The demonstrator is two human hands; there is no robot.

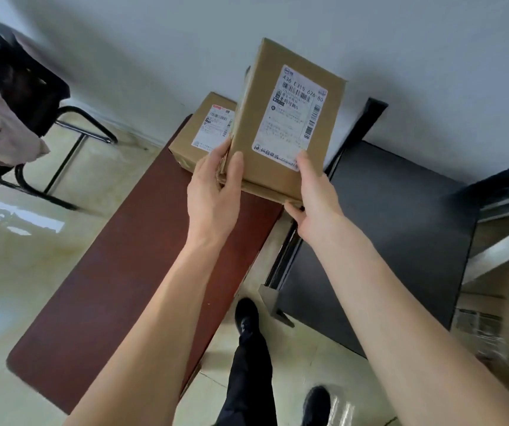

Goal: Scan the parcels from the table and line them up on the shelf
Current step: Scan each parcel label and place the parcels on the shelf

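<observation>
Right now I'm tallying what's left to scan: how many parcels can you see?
2: one held up by both hands, one lying on the brown table's far end. Blurred boxes on the shelf at right may be more.

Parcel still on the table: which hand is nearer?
Left. The left hand grips the held box right beside the table parcel; the right hand grips its far corner.

Your reddish-brown bench (pixel 118 287) ran from near left to far right over the glossy pale floor (pixel 47 241). One labelled cardboard parcel (pixel 199 135) lay flat on its far end, near the wall. Just right of the bench stood a dark shelf (pixel 385 241), its flat top bare where you could see it.
</observation>
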